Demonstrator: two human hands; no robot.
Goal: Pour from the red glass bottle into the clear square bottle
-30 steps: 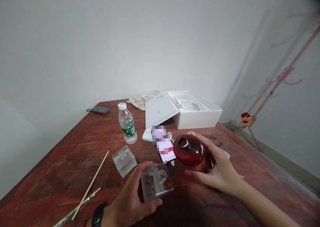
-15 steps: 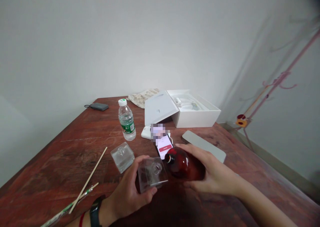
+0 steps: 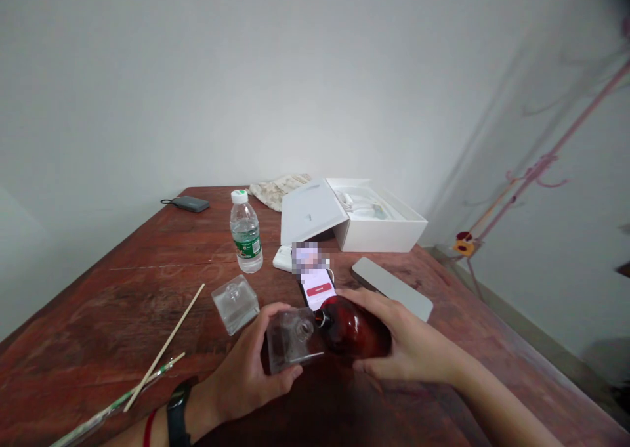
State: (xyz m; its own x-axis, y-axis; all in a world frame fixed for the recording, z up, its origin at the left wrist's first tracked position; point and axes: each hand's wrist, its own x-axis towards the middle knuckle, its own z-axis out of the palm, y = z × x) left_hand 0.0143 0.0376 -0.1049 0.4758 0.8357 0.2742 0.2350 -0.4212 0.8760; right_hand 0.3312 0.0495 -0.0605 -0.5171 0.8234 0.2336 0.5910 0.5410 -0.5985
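My left hand (image 3: 256,361) is closed around a clear square bottle (image 3: 290,345) with a short round neck opening. In my right hand (image 3: 401,332) is a dark reddish-brown bottle (image 3: 357,329), tilted so its uncapped mouth points left. That mouth is close to the clear bottle's neck; I cannot tell whether they touch. A second clear square bottle (image 3: 236,304) stands on the table just beyond my left hand. Behind my hands lies a phone (image 3: 317,288) with a lit screen, partly blurred out.
Wooden chopsticks (image 3: 165,347), one pair part wrapped, lie at left. A water bottle (image 3: 247,237) stands behind. Farther back are an open white box (image 3: 378,235), a cloth (image 3: 270,191) and a dark power bank (image 3: 191,203). A flat grey device (image 3: 394,288) lies right on the table (image 3: 123,237).
My right hand has brought the brown bottle's mouth left, nearer to the clear bottle's neck. The whole view has shifted slightly. My left hand keeps its hold.
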